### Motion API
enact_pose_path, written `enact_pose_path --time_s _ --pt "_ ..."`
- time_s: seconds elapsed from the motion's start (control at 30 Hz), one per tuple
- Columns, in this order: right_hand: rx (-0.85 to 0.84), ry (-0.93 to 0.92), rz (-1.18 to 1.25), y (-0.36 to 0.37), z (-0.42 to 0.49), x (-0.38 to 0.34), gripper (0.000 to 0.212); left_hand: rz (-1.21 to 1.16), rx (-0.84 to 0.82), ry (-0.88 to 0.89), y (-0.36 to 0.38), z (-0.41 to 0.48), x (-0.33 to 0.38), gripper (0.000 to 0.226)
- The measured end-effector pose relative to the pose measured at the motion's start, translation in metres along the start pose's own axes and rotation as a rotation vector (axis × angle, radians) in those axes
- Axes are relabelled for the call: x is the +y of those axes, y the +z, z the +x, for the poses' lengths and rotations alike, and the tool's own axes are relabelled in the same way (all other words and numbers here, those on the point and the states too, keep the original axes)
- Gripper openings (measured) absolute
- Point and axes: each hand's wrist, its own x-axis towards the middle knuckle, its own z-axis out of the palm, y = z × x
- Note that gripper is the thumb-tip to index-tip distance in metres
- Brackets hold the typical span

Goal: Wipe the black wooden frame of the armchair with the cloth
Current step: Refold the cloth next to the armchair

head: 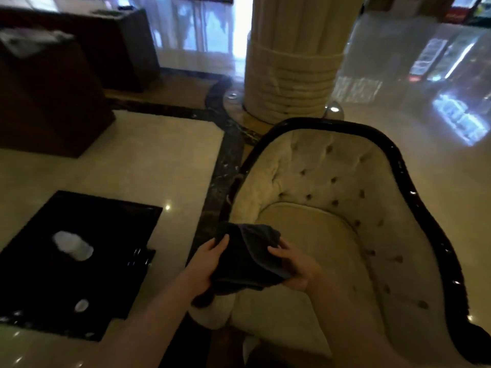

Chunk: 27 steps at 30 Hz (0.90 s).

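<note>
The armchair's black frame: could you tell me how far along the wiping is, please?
Nothing looks wiped yet. The left hand and right hand hold the dark cloth over the seat, apart from the black frame. The whole frame remains to do.

Looks like a hotel or commercial lobby I am standing in. Polished cream stone floor (148, 160) with dark inlaid border bands (225, 166), glossy enough to mirror lit signage (459, 123) and bright glazing at the far side; a broad fluted column (292, 62) with a ringed base rises from a circular inlay. Furnishing fits: a tufted cream armchair (332, 187) with a glossy black frame (414, 181), a low black lacquered table (79, 274) beside it, and dark wooden counter-like units (53, 88) along the left.
</note>
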Motion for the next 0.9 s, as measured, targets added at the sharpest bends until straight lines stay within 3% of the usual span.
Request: enact_pose_path --time_s 0.1,0.23,0.47,0.67,0.9 --pt "-0.035 0.139 -0.177 0.027 0.037 0.021 0.047 -0.062 0.194 0.025 -0.047 -0.017 -0.022 0.059" --pt "-0.089 0.321 -0.256 0.048 0.084 0.054 0.043 -0.116 0.374 -0.002 -0.096 -0.032 -0.052 0.040" --pt "-0.064 0.534 -0.309 0.091 0.153 0.106 0.033 -0.223 0.465 -0.093 -0.168 -0.034 -0.074 0.053" --pt "-0.047 0.713 -0.527 0.154 0.204 0.148 0.027 -0.553 0.623 -0.078 -0.233 -0.049 -0.107 0.033" --pt "-0.044 0.741 -0.707 0.243 0.281 0.214 0.028 -0.614 0.795 -0.175 -0.335 -0.037 -0.107 0.046"
